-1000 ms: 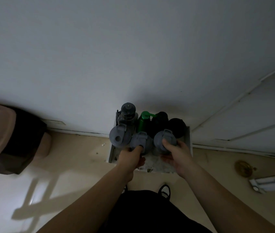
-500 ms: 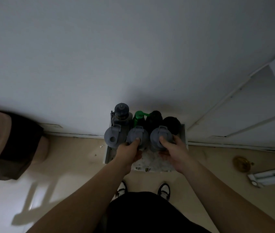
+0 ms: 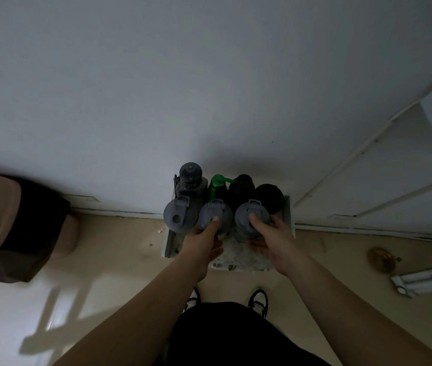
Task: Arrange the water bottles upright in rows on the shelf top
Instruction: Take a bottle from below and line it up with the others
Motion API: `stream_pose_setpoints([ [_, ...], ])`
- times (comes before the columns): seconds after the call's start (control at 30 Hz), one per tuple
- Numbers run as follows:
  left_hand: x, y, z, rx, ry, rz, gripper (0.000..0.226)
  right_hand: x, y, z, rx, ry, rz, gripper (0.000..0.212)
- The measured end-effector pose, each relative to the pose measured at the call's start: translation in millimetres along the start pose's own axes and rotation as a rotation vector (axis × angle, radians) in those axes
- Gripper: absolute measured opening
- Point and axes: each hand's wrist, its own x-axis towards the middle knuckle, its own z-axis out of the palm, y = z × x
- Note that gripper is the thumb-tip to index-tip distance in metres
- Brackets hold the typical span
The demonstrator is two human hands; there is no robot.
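Note:
Several water bottles stand upright in two rows on a small white shelf top (image 3: 287, 223) against the wall. The back row holds a dark grey bottle (image 3: 190, 175), a green-capped bottle (image 3: 217, 182) and two black bottles (image 3: 242, 184) (image 3: 269, 196). In front stand three grey flip-lid bottles. My left hand (image 3: 204, 244) grips the middle grey bottle (image 3: 211, 216), thumb on its lid. My right hand (image 3: 270, 240) grips the right grey bottle (image 3: 252, 215) the same way. The left grey bottle (image 3: 178, 216) stands free.
A pink and brown bin (image 3: 11, 225) sits on the floor at the left. A white door (image 3: 394, 186) is at the right, with a brass object (image 3: 381, 258) and a white bracket (image 3: 426, 281) on the floor beside it. My shoes (image 3: 258, 301) are below the shelf.
Both hands stay on the same two front bottles. They have nudged them slightly back toward the rear row, and the view has shifted a little.

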Motion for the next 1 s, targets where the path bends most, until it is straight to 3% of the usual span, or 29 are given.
stream_pose_setpoints([
  [0.23, -17, -18, 18, 0.023, -0.084, -0.11, 0.026, 5, -2, -17, 0.001, 0.123, 0.095, 0.069],
  [0.4, -21, -17, 42, 0.019, -0.157, -0.105, 0.031, 29, -23, -36, 0.043, 0.184, 0.103, 0.065],
  [0.53, -16, -19, 59, 0.053, -0.133, -0.071, 0.046, 45, -42, -41, 0.058, 0.141, 0.082, 0.049],
  [0.73, -12, -28, 72, 0.045, -0.076, 0.017, 0.038, 74, -45, -47, -0.059, 0.094, 0.055, 0.076],
  [1.0, -16, -30, 86, 0.033, 0.001, 0.048, 0.039, 84, -32, -43, -0.055, 0.148, 0.012, 0.077],
])
